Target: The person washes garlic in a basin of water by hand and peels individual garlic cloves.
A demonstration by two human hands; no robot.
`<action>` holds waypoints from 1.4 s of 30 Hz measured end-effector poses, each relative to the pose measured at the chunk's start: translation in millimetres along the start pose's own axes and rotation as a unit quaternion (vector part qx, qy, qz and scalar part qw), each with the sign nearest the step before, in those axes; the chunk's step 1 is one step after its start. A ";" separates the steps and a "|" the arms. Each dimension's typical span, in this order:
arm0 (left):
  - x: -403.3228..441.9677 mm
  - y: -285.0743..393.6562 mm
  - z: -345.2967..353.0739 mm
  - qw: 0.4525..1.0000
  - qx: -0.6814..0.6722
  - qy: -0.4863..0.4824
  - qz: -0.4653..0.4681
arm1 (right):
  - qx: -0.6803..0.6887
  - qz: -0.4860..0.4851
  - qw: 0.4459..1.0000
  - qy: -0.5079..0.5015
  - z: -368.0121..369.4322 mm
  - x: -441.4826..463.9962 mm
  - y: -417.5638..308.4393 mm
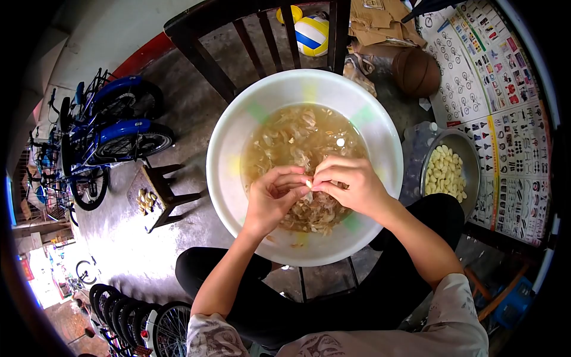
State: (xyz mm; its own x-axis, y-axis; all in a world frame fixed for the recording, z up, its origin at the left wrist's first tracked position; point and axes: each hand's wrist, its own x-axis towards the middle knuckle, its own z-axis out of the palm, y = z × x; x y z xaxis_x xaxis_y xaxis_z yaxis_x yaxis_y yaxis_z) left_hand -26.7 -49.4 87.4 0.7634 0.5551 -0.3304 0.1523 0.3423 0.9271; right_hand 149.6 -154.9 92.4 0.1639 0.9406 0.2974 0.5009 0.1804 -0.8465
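Above a large white basin (229,196) of cloudy water, my left hand (275,196) and my right hand (351,185) meet fingertip to fingertip. Between them is a small pale garlic clove (308,184), pinched by the fingers of both hands. Loose papery skins (312,215) float and pile up in the water below. To the right, a metal bowl (474,172) holds many peeled white cloves (445,171).
A wooden chair (205,59) stands behind the basin. On the left are a small stool (172,199) with cloves on it and blue bicycles (119,134). A basketball (416,72), a volleyball (311,35) and printed sheets (511,143) are beyond and right.
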 end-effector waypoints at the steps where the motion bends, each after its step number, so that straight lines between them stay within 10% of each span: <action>1: -0.4 -0.1 -0.3 1.000 0.000 0.000 0.000 | 0.001 0.001 1.000 0.002 0.6 -0.7 0.1; 42: -6.3 14.5 -9.4 0.995 0.089 -0.043 -0.017 | -0.153 -0.130 0.979 -0.031 7.1 0.2 -0.5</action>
State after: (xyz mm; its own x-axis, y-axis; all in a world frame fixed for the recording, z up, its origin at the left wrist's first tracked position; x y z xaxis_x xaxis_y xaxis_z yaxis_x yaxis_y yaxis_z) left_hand -35.3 -40.8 101.2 0.8060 0.4751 -0.3532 0.2821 0.2162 0.9347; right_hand 143.3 -152.8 89.8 -0.0506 0.8913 0.4506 0.7510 0.3314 -0.5712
